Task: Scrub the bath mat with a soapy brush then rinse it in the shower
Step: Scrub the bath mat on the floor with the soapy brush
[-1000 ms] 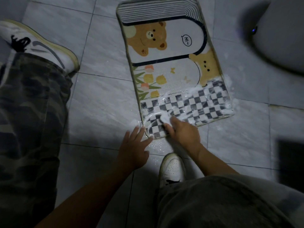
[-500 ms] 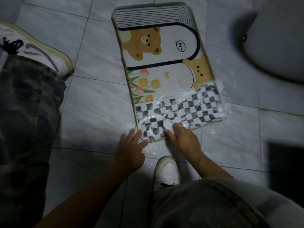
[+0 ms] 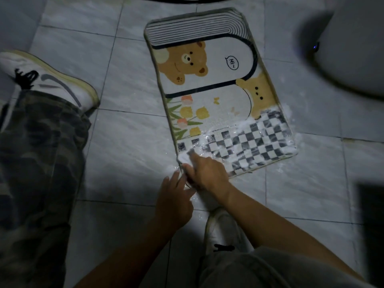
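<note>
Head view, looking down on a grey tiled floor [image 3: 128,125]. The bath mat [image 3: 220,96] lies flat on the tiles, slightly askew, with its long axis running away from the person. Its print shows, from far end to near end, a band of curved black stripes, a brown bear beside a speech bubble reading "Hi~", a second, paler bear over yellow and pink flowers, and a black-and-white checkered band. White foam [image 3: 245,126] covers much of the checkered band and spills onto the tiles along the mat's right edge; the upper panels look free of foam. The right hand [image 3: 205,171] rests over the near left corner of the mat, fingers curled round a pale brush [image 3: 185,157], which is largely hidden by suds and motion blur. The left hand [image 3: 173,196] lies just beside it, fingers extended and loosely spread, their tips touching the mat's near corner and holding nothing. Camouflage trousers [image 3: 37,163] and a white shoe [image 3: 52,80] occupy the left; a second white shoe [image 3: 222,231] sits below the hands. A white rounded fixture [image 3: 353,48] fills the upper right.
</note>
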The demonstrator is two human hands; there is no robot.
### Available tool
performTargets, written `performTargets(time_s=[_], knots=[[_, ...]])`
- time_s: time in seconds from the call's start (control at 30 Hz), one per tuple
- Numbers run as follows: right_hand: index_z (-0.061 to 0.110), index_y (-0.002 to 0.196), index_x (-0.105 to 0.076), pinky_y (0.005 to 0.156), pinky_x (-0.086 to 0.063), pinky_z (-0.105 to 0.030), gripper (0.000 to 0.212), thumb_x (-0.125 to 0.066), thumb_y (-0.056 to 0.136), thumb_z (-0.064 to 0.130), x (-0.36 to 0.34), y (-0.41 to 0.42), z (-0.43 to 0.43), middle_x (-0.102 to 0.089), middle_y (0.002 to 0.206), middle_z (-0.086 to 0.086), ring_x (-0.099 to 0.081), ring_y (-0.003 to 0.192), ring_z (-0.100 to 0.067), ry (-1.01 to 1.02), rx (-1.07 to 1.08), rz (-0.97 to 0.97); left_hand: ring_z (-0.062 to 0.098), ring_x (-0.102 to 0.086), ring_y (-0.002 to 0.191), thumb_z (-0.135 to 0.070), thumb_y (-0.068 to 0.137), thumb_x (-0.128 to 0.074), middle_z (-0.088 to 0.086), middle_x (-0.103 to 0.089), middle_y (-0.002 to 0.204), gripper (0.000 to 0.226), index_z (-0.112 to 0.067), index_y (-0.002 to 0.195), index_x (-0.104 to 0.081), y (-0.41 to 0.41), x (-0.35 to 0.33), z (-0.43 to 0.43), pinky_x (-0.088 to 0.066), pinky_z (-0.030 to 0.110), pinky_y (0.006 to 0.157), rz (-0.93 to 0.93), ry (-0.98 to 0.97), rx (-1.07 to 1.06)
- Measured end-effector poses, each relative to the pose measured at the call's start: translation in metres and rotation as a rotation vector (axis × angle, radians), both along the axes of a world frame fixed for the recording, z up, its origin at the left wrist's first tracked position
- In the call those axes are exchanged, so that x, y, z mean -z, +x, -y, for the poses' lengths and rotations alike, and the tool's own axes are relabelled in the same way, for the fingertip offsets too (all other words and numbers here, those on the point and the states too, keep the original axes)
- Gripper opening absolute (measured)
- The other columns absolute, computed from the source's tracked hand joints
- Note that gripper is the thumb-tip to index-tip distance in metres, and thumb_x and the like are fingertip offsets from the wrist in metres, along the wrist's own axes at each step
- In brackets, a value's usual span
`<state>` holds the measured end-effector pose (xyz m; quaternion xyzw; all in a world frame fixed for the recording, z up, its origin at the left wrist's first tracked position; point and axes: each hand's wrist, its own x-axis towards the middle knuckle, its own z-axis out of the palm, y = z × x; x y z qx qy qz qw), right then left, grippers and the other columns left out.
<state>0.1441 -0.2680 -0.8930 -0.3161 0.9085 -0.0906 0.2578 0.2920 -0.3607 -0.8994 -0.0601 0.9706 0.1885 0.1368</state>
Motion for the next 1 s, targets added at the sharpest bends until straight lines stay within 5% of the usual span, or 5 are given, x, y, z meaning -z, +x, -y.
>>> performTargets(time_s=[0.23,0.5,0.6,0.8,1.0], knots=[[0.025,0.098,-0.046,0.056,-0.047,-0.032,0.040,-0.035,0.104,0.062,0.010,-0.029,0.005,-0.058,0.076,0.004,-0.058,0.065,-0.019,-0.055,0.196,-0.087,0.040,-0.048,0.139,-0.019,0.067,-0.082,0.018,-0.058,0.143,0.054,-0.022,0.121,-0.074,0.003,-0.001,0.000,-0.036,0.050,0.112,-0.004,0.043,0.017],[0.024,0.105,-0.049,0.065,-0.059,-0.040,0.040,-0.034,0.105,0.062,0.006,-0.036,0.015,-0.061,0.076,0.003,-0.061,0.065,-0.019,-0.062,0.125,-0.124,0.038,-0.046,0.141,-0.023,0.066,-0.077,0.017,-0.056,0.146,0.056,-0.025,0.122,-0.073,0.000,0.001,0.004,-0.032,0.050,0.114,0.029,0.040,0.020],[0.022,0.121,-0.050,0.070,-0.056,-0.036,0.040,-0.039,0.106,0.056,-0.006,-0.011,0.018,-0.066,0.089,-0.002,-0.065,0.075,-0.024,-0.013,-0.087,-0.068,0.036,-0.048,0.140,-0.020,0.067,-0.081,0.016,-0.056,0.146,0.060,-0.026,0.126,-0.072,0.001,0.001,0.001,-0.029,0.048,0.115,0.040,0.051,0.012],[0.022,0.100,-0.047,0.057,-0.043,-0.031,0.042,-0.034,0.105,0.061,-0.001,-0.047,-0.014,-0.058,0.076,0.001,-0.060,0.067,-0.020,0.032,0.233,-0.168,0.037,-0.048,0.140,-0.023,0.063,-0.081,0.016,-0.058,0.145,0.063,-0.025,0.125,-0.071,-0.001,0.002,0.010,-0.030,0.049,0.113,0.061,0.021,0.080],[0.027,0.104,-0.047,0.058,-0.050,-0.029,0.037,-0.035,0.105,0.062,-0.004,-0.028,-0.016,-0.061,0.075,0.004,-0.059,0.062,-0.013,0.038,-0.017,-0.144,0.039,-0.048,0.139,-0.029,0.070,-0.076,0.017,-0.058,0.144,0.053,-0.025,0.123,-0.073,-0.007,-0.003,0.014,-0.048,0.056,0.107,0.124,0.072,0.090]])
